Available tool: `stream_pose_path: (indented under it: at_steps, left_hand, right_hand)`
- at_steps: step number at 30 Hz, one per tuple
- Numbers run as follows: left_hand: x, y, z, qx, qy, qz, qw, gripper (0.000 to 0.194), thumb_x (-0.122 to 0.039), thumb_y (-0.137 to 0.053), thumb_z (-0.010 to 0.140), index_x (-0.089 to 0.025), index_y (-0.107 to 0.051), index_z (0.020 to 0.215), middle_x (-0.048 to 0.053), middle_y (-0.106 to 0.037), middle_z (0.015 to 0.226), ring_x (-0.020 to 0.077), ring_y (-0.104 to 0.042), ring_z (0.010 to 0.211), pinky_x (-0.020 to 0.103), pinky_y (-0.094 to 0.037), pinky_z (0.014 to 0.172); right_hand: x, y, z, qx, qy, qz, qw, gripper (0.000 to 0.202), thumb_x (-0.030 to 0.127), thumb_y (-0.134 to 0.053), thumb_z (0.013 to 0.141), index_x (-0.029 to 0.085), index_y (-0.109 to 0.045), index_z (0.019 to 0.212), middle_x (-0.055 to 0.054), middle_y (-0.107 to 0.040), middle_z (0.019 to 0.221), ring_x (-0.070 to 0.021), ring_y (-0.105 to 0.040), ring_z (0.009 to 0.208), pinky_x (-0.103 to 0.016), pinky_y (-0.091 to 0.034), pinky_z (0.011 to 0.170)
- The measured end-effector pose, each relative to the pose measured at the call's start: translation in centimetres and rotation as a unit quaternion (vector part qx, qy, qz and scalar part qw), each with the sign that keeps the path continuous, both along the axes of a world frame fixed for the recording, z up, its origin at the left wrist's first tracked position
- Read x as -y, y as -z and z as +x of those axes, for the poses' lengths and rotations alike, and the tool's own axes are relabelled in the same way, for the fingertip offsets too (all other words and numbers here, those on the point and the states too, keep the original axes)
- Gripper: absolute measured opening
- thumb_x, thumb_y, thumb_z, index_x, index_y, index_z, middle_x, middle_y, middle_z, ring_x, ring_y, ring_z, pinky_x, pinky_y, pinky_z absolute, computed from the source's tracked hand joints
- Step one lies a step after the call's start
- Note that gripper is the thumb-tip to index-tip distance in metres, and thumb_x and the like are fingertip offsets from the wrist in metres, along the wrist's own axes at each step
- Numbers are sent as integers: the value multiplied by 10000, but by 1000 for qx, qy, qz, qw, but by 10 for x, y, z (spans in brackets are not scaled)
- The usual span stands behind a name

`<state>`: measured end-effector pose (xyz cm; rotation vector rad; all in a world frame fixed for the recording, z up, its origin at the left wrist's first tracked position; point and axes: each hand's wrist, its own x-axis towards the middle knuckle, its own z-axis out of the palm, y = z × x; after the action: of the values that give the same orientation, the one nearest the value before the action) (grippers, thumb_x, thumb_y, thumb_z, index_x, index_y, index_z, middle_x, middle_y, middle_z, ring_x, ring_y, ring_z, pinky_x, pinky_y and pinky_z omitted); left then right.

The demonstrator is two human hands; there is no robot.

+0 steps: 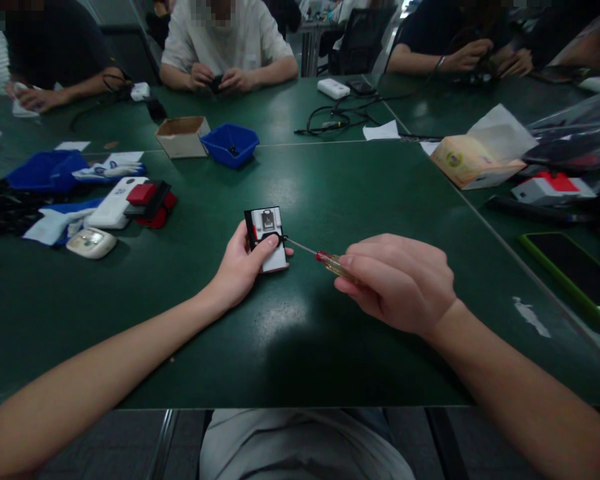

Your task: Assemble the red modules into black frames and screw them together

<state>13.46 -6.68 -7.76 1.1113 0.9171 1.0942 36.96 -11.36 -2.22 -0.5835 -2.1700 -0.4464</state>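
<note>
My left hand (243,263) is closed around a small flat black-and-white device (274,257), thumb pressed over a black part on its face. A grey metal piece sits near the device's top end, and a bit of red shows at its left side. In my right hand (405,280) is a screwdriver (333,262) with a clear yellowish handle and a red collar. Its thin shaft points left, and the tip meets the black part at the device's right edge. Whether a screw is under the tip is too small to tell.
Ahead stand a cardboard box (183,137) and a blue bin (231,143) with small dark parts. Gloves (63,220), a white mouse (91,243) and a red-and-black object (151,202) lie left. A tissue box (473,160) and green-edged phone (575,273) are right. Several people sit opposite.
</note>
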Motion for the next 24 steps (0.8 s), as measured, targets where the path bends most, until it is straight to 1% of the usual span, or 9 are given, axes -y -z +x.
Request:
stream_pose_path:
  at_steps: [6,8,11,14,17,19,21,23,24]
  left_hand:
    - [1,1,-1,0,3,6,1000,536,-412,-819,823,-206,-522,1219,81,-675,1167,230,-771,913,328,-669,732]
    - [1,3,-2,-4,3,10,1000,517,-410,-810,835,-207,-527,1218,77,-679,1159,226,-773,906,324,-666,734]
    - [1,5,-2,-13,3,19,1000,494,-407,-799,849,-207,-533,1215,75,-692,1135,222,-772,904,314,-660,734]
    - [1,5,-3,-14,1,22,1000,502,-400,-804,844,-211,-530,1220,76,-691,1150,229,-771,928,319,-660,753]
    - [1,5,-2,-11,-6,20,1000,514,-394,-807,840,-216,-525,1231,75,-689,1162,233,-771,938,334,-661,774]
    - [1,5,-2,-12,-12,21,1000,521,-390,-813,833,-216,-526,1231,70,-690,1154,231,-770,931,338,-660,781]
    - [1,5,-1,-17,-13,25,999,525,-387,-820,825,-213,-529,1226,66,-693,1140,228,-768,923,340,-658,790]
    - [1,5,-1,-22,-14,27,999,527,-392,-823,822,-210,-530,1220,66,-696,1126,227,-766,908,340,-655,787]
    - [1,6,-1,-23,-15,27,999,528,-398,-822,821,-210,-530,1218,68,-697,1123,228,-765,901,341,-655,781]
  right_hand:
    - [0,-2,-2,-1,-1,14,1000,78,266,-580,1025,206,-628,1041,-22,-760,835,-142,-677,672,-277,-485,580]
    - [1,-2,-3,2,11,9,1000,131,294,-562,1039,192,-634,998,-22,-734,788,-141,-647,650,-284,-453,576]
    - [2,-2,-3,20,67,3,998,327,394,-470,1076,184,-640,892,-1,-628,646,-142,-548,567,-309,-382,554]
    - [2,0,-4,37,141,-7,989,483,457,-338,1101,193,-619,810,6,-543,590,-151,-478,532,-332,-324,544]
    - [0,0,-5,28,175,-27,984,472,465,-303,1100,187,-626,898,-24,-602,677,-166,-516,577,-338,-333,553]
    - [-2,-1,-5,19,141,-40,989,389,420,-332,1093,173,-626,1032,-67,-680,835,-184,-588,681,-327,-401,599]
    - [-2,0,-5,19,77,-41,996,264,318,-394,1071,178,-617,1104,-84,-711,951,-188,-624,766,-318,-458,662]
    - [-1,1,-4,33,36,-28,998,176,231,-459,1040,201,-631,1067,-54,-713,906,-171,-615,741,-306,-462,666]
    - [0,2,-4,40,35,-23,998,154,213,-486,1031,207,-641,1030,-35,-702,850,-161,-602,707,-299,-449,650]
